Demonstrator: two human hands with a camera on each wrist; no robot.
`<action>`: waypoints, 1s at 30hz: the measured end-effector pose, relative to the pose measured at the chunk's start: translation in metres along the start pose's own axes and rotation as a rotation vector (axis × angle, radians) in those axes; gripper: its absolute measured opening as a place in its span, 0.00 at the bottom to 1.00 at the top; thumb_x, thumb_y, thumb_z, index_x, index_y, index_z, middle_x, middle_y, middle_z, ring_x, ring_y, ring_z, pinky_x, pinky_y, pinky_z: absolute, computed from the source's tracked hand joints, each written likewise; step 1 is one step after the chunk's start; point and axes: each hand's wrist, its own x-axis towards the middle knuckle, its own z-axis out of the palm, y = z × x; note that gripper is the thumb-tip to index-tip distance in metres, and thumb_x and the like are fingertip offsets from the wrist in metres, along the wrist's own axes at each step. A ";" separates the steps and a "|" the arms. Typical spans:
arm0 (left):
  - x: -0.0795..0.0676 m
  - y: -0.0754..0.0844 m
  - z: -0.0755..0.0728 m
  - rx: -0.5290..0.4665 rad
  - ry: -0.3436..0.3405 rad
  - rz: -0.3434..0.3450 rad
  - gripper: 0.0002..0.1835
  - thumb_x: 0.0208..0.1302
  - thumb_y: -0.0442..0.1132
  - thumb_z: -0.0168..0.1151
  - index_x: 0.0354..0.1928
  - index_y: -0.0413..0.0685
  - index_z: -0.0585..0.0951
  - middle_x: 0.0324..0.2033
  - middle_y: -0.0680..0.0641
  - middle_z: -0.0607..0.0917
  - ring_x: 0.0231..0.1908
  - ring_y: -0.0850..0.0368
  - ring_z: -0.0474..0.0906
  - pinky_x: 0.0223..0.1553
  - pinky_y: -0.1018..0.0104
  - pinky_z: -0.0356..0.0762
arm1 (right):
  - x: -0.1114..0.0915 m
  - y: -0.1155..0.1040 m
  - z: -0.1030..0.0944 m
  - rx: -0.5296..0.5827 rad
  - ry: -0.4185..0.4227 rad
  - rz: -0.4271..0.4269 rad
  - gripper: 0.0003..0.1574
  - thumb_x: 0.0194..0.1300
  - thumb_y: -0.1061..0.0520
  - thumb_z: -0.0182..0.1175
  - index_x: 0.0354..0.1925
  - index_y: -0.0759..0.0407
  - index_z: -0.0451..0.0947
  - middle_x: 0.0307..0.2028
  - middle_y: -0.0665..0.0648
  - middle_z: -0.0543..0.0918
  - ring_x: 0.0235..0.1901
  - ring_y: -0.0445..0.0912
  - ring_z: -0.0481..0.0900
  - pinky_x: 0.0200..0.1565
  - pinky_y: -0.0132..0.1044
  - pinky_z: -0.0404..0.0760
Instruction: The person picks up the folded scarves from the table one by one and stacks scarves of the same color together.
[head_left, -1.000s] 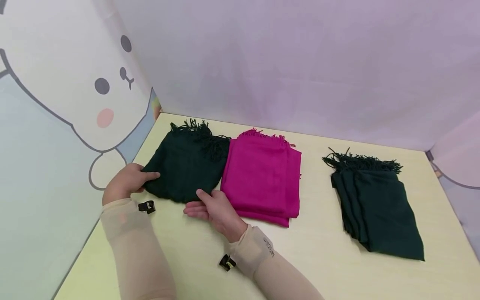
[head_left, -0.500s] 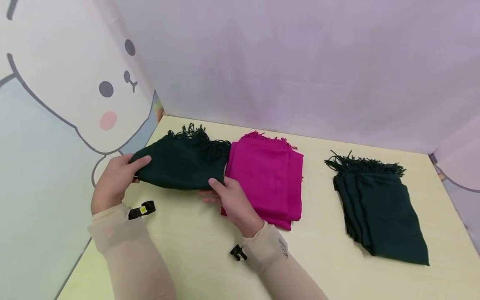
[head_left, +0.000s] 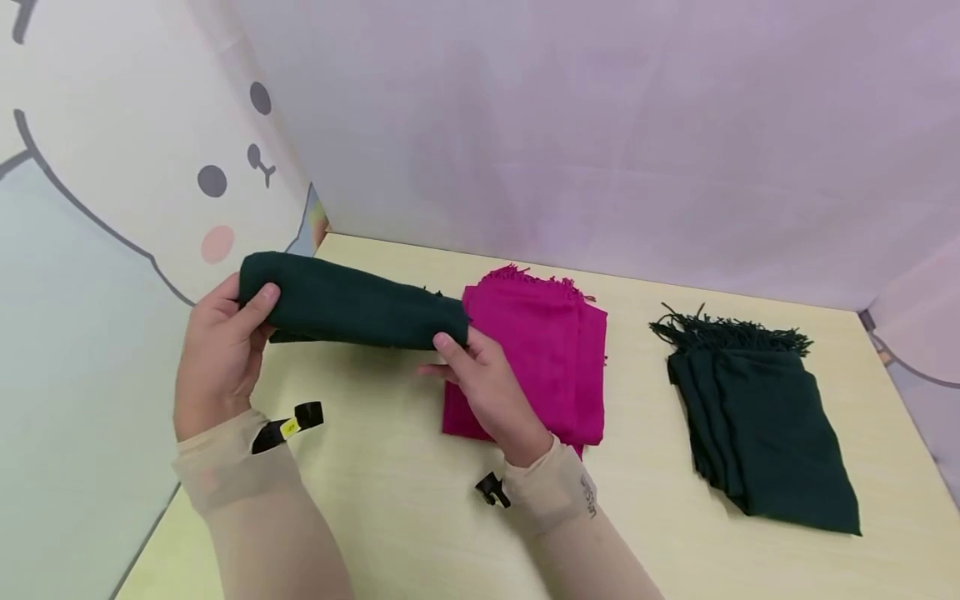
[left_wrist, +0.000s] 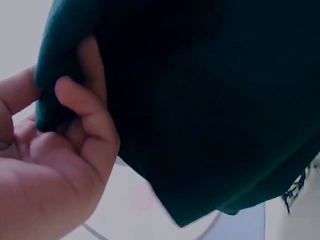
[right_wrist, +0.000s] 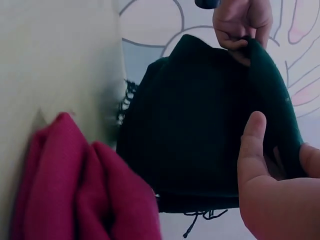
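A dark green fringed scarf (head_left: 352, 304), folded into a pad, hangs raised off the table at the left. My left hand (head_left: 225, 342) pinches its left end, thumb on top; in the left wrist view the fingers (left_wrist: 92, 115) curl behind the cloth edge. At the right end my right hand (head_left: 487, 387) grips the near edge between thumb and fingers. Most of the scarf's fringe is hidden behind the fold in the head view, though some strands show below it in the right wrist view. Just right of it lies a folded magenta scarf (head_left: 540, 358), partly covered by my right hand.
Another dark green scarf (head_left: 780, 433), folded with its fringe toward the back, lies at the right of the pale table (head_left: 405, 517). A light purple curtain (head_left: 600, 142) closes off the back, and a cartoon-printed sheet (head_left: 97, 275) stands along the left.
The left green scarf has been lifted off the table by its near edge, which both hands have carried up and away from me. My right hand has closed its grip on the right corner.
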 end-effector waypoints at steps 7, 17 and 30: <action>-0.008 0.011 0.017 -0.004 -0.020 0.114 0.21 0.62 0.30 0.59 0.56 0.28 0.73 0.46 0.39 0.79 0.38 0.51 0.79 0.45 0.69 0.79 | -0.006 -0.021 -0.004 -0.021 0.025 -0.123 0.22 0.73 0.58 0.47 0.63 0.55 0.68 0.59 0.55 0.73 0.56 0.53 0.73 0.52 0.52 0.77; -0.011 0.010 0.052 0.085 -0.006 0.235 0.17 0.62 0.31 0.60 0.51 0.28 0.76 0.42 0.37 0.81 0.38 0.47 0.79 0.45 0.66 0.79 | -0.016 -0.042 -0.016 -0.095 0.152 -0.158 0.20 0.72 0.56 0.48 0.60 0.55 0.71 0.57 0.56 0.75 0.52 0.54 0.77 0.54 0.50 0.75; -0.019 0.001 0.093 0.230 -0.093 0.265 0.14 0.64 0.33 0.59 0.50 0.35 0.79 0.42 0.41 0.83 0.41 0.48 0.80 0.45 0.65 0.76 | -0.041 -0.047 -0.055 -0.158 0.265 -0.222 0.22 0.73 0.55 0.47 0.61 0.56 0.71 0.60 0.57 0.73 0.64 0.49 0.65 0.64 0.45 0.64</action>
